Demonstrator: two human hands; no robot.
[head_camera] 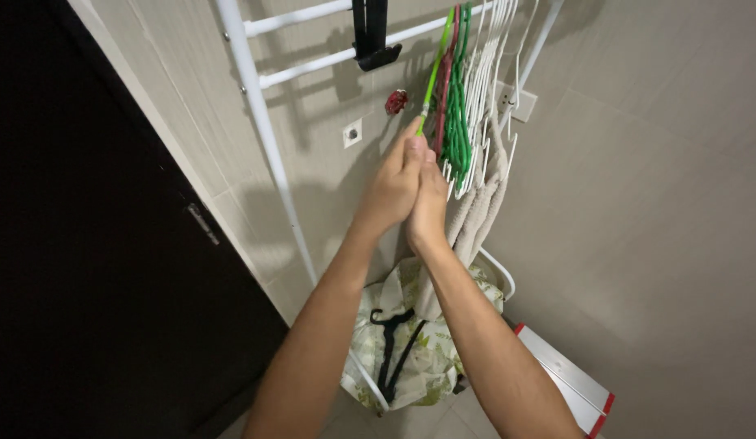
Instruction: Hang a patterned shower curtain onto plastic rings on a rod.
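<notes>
Head view: both hands' fingers (pixel 412 150) pinching green hanger (pixel 433 77), white hangers (pixel 485 89) alongside, laundry basket (pixel 501 276) below

Right hand (pixel 429 199) fingertips hidden behind left hand (pixel 394 183); grip on green hanger (pixel 437 61) unclear. Hanger hooks and white rack (pixel 256 106) top cut off at far edge.

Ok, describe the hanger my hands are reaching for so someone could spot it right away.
Find the white rack against the tiled wall; a bunch of hangers hangs from its upper bar. The bright green hanger is leftmost, at the left hand fingertips, lighter than the darker green and white ones beside it.
</notes>
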